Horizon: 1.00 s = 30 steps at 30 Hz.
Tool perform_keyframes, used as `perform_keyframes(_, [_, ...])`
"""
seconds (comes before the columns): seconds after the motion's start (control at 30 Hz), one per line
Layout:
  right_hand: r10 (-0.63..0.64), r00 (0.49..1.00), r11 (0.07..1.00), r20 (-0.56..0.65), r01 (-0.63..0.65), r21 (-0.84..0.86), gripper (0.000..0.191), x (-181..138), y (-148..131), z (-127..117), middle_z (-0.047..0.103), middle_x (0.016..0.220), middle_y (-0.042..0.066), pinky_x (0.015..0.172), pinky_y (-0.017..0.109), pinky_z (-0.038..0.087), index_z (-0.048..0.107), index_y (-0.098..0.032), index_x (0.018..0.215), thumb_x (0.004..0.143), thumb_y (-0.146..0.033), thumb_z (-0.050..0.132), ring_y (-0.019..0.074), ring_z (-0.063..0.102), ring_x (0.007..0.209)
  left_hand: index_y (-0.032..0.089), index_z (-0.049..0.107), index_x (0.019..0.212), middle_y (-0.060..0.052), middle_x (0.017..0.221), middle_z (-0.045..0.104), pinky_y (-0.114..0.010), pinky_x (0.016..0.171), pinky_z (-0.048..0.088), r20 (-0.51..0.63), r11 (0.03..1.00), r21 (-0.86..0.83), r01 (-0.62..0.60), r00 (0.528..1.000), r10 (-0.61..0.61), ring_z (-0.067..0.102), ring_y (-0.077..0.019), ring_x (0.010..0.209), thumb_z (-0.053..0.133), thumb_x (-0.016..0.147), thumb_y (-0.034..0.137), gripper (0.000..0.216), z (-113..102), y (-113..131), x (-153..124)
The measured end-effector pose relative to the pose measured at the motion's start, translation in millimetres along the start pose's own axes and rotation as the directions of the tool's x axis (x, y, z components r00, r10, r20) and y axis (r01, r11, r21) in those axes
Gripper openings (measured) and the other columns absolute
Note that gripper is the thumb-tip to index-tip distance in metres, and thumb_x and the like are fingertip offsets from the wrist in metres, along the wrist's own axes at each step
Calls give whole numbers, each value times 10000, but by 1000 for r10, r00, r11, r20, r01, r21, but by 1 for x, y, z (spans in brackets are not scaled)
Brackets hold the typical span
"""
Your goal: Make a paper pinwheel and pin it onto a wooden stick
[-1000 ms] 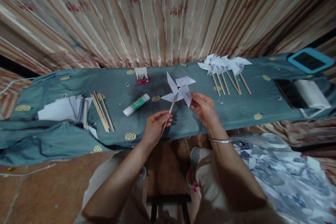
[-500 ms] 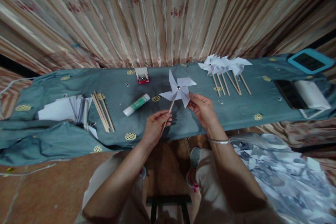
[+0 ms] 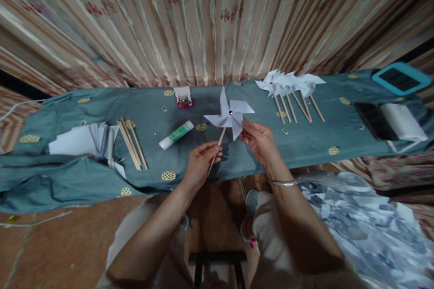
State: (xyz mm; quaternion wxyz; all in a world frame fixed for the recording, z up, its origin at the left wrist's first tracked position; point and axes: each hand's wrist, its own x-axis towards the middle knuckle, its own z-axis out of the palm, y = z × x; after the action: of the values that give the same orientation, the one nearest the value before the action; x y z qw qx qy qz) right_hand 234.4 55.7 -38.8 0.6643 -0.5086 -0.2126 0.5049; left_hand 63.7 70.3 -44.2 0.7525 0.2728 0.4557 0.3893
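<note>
A white paper pinwheel (image 3: 228, 116) with a shiny pin at its centre is held upright over the table's near edge. My left hand (image 3: 200, 162) is closed around its wooden stick, gripping it below the blades. My right hand (image 3: 259, 140) has thumb and fingers pressed together at the lower right blade; part of the fingertips is hidden behind the paper. To the left of the pinwheel lies a glue stick (image 3: 176, 135) with a green label. Behind that, a small red and white box (image 3: 184, 98) stands open with metal pins inside.
Several finished pinwheels (image 3: 288, 85) lie in a row at the back right. Loose wooden sticks (image 3: 130, 144) and stacked white paper (image 3: 76, 141) are at left. A phone (image 3: 375, 121), white pad (image 3: 403, 122) and blue-framed tablet (image 3: 402, 79) lie right. Below is a paper heap (image 3: 369, 221).
The pinwheel's blades have turned slightly clockwise about the pin. My right fingers have moved a little left with the blade edge; my left hand stays on the stick.
</note>
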Motion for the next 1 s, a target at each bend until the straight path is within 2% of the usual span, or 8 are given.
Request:
perform_keyframes(0.13, [13,1000,1000,0,-13,-5,399,-1,-1,2,693,604,-26,546,228,497,747,-226,637,432,-496,958,98,585,561,140,772,752,-12,690,733,-157,519,503,5,1000,2,1,1000,-1,629,-71,575,966,389,360,467,1,-1,0])
perform_keyframes(0.43, [32,999,999,27,-31,-16,332,-4,0,6,699,610,-21,547,219,490,743,-215,632,495,-443,942,86,592,551,135,764,772,-21,702,728,-187,543,506,9,1000,24,-8,1000,7,631,-86,586,944,457,325,410,0,-3,2])
perform_keyframes(0.6, [44,997,996,55,-40,-80,420,-6,3,10,736,641,5,555,212,482,750,-211,620,452,-548,937,89,604,570,142,766,748,-12,693,726,-177,534,497,5,1000,20,-9,1000,9,622,-77,576,951,422,343,426,1,-2,1])
perform_keyframes(0.73, [38,992,983,120,-16,-185,454,-11,3,11,757,668,22,552,218,466,762,-207,652,503,-614,895,90,603,568,145,766,740,-7,685,725,-167,530,501,4,1000,13,-11,1000,11,622,-72,573,954,414,342,425,2,0,1])
perform_keyframes(0.87, [51,974,971,221,4,-238,459,-17,-8,8,732,617,30,454,225,376,756,-190,653,582,-632,856,78,532,472,138,766,754,-8,695,727,-162,529,503,-1,1000,2,-16,1000,16,624,-69,576,950,422,331,426,2,1,2])
perform_keyframes(0.93, [31,975,982,220,12,-190,453,-18,-16,4,700,566,19,401,228,295,737,-195,621,589,-632,854,69,467,419,137,762,758,-9,699,726,-167,532,503,-3,1000,4,-15,1000,15,624,-71,579,945,439,315,409,2,1,2])
perform_keyframes(1.0, [-29,985,992,168,49,-119,437,-16,-23,-3,663,529,-1,375,229,205,717,-203,592,587,-614,865,50,381,381,138,760,757,-9,698,725,-172,535,502,-1,1000,2,-10,1000,10,624,-74,580,944,443,310,403,2,1,2])
